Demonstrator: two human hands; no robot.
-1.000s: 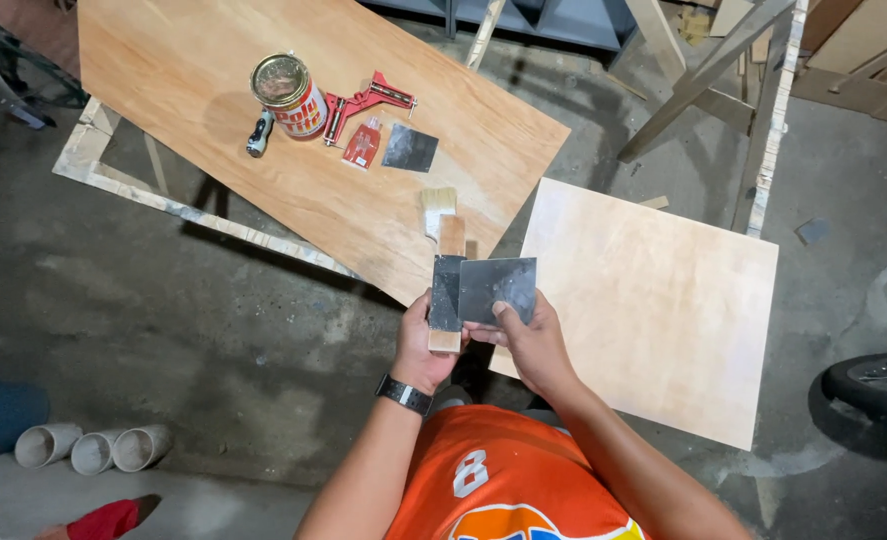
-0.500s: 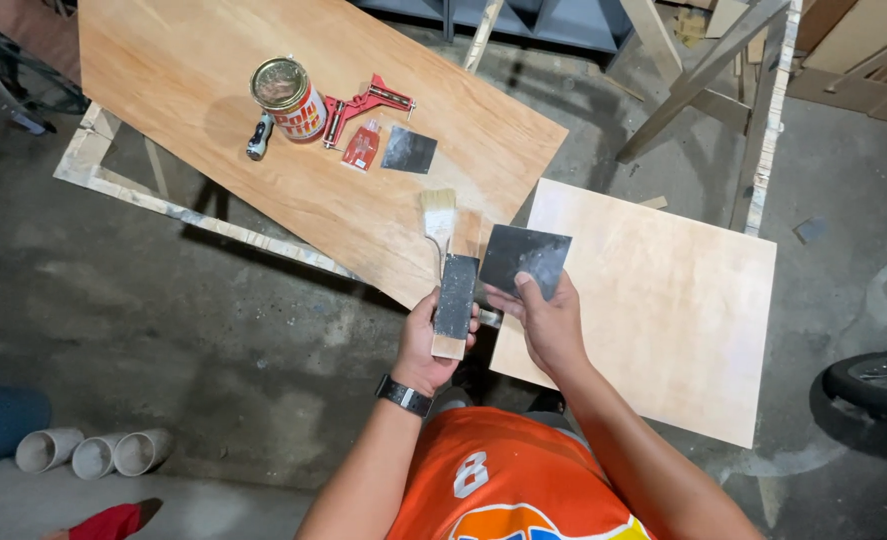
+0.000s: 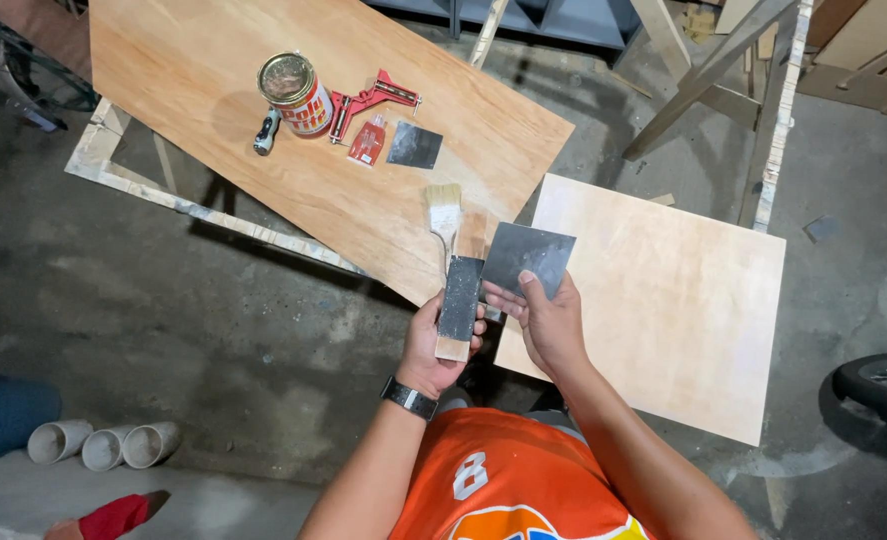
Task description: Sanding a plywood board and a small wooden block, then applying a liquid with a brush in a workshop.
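left hand [image 3: 433, 345] closed around wooden block [image 3: 459, 305] with dark sandpaper on it | right hand [image 3: 546, 318] pinched loose sandpaper sheet [image 3: 527, 257] just beside block | paintbrush [image 3: 445, 213] lay on plywood board [image 3: 213, 130] near can [image 3: 295, 93]

2 plywood boards [image 3: 313, 170], 3 sandpaper sheets [image 3: 528, 258], 1 brush [image 3: 445, 215], 1 can [image 3: 295, 95]

bare pale board [image 3: 663, 300], brush [image 3: 445, 212] perhaps blocking

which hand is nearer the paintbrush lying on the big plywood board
Left. The left hand holds a sanding block whose top end reaches just below the paintbrush. The right hand, holding a dark sandpaper sheet, sits farther to the brush's right.
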